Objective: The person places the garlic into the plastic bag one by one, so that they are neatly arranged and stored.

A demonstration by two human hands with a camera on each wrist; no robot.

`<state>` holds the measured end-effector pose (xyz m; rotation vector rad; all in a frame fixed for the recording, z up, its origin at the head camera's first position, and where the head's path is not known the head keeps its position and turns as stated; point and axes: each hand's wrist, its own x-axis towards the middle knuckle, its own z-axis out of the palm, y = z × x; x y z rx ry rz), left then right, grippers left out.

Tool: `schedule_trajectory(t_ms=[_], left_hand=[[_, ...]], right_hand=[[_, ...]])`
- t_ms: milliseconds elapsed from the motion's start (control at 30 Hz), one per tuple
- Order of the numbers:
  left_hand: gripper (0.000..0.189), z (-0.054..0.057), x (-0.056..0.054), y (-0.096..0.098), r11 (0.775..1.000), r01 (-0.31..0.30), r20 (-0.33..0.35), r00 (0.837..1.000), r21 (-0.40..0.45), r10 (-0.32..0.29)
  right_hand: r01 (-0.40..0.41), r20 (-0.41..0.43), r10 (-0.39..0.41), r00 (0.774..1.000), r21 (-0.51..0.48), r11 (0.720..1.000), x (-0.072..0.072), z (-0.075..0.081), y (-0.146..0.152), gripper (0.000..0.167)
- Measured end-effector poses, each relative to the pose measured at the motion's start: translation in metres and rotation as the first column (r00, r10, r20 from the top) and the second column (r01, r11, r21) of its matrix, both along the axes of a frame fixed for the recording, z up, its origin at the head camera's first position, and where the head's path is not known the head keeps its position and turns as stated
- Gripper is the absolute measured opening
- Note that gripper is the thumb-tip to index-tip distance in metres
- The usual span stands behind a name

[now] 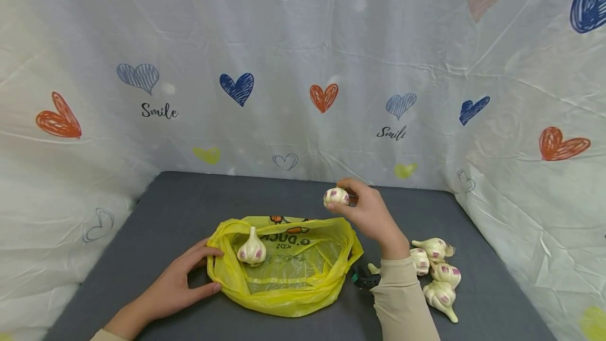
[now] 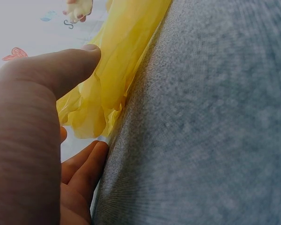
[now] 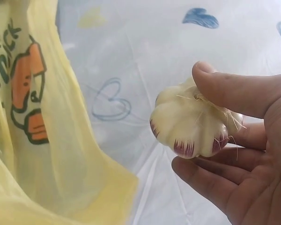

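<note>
A yellow plastic bag lies with its wide mouth facing up, duck print on its far side. Inside, toward the left, sits a garlic bulb, stem upward. My left hand holds the bag's left rim, index finger over the edge and thumb against the outside. In the left wrist view the thumb overlaps the yellow plastic. Beyond the bag's far right edge, my right hand pinches another garlic bulb above the table. Its purple-streaked cloves and dry roots show in the right wrist view.
Several more garlic bulbs are grouped on the dark grey table at the right, partly hidden by the right forearm. A white curtain printed with hearts stands behind the table and along both sides.
</note>
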<state>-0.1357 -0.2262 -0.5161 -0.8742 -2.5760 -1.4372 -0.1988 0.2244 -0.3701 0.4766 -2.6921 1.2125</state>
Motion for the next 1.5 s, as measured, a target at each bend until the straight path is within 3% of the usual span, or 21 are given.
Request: schedule_trajectory(t_ms=[767,1500], left_hand=[[0.055,-0.001,0.0,0.0,1.0,0.011,-0.021,1.0,0.01,-0.011],[0.054,-0.001,0.0,0.0,1.0,0.015,0.0,1.0,0.001,-0.015]], right_hand=[[-0.137,0.021,0.136,0.99,0.029,0.99,-0.001,-0.01,-0.039,0.062],[-0.3,0.088,0.293,0.952,0.085,0.95,0.0,-0.03,-0.074,0.064]])
